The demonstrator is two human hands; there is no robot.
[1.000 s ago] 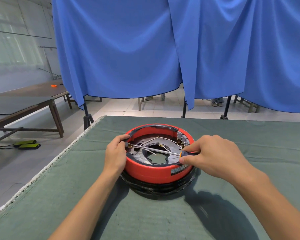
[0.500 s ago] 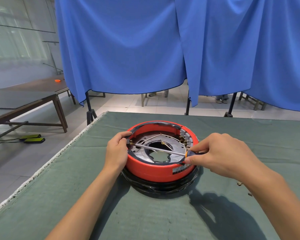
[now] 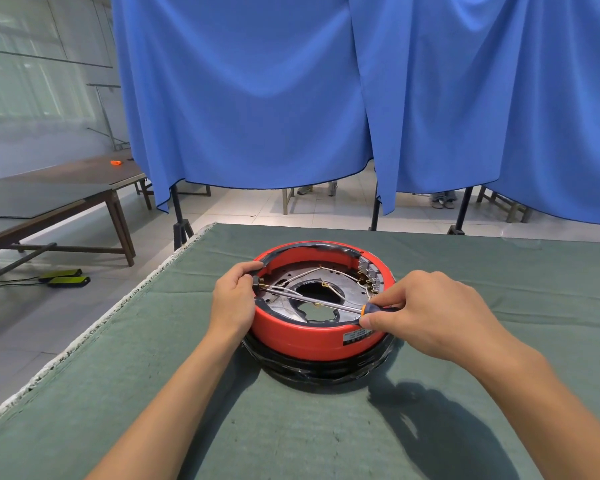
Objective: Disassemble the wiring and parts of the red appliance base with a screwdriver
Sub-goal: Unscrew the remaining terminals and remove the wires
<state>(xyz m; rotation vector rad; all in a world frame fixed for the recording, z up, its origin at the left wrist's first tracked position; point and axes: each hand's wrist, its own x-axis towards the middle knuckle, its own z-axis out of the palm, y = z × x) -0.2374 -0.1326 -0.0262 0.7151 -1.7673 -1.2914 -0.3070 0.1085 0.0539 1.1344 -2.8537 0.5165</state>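
The round red appliance base [image 3: 312, 336] lies open side up on the green cloth, on a black ring. Inside it I see a grey metal plate, white wires [image 3: 305, 273] and a terminal block [image 3: 369, 275] at the right rim. My left hand [image 3: 232, 299] grips the base's left rim. My right hand [image 3: 426, 315] pinches the orange-and-black handle of a screwdriver [image 3: 312, 296]. Its shaft runs across the opening, and its tip sits at a brass fitting by my left fingers.
The green-covered table [image 3: 153, 393] has a frayed left edge. Blue curtains [image 3: 257, 91] on stands hang behind it. A dark wooden table [image 3: 49, 199] stands at the left, and yellow-green pedals [image 3: 65, 277] lie on the tiled floor.
The view has shifted slightly. Both hands keep their hold, and the screwdriver stays across the base with its tip at the left fitting.
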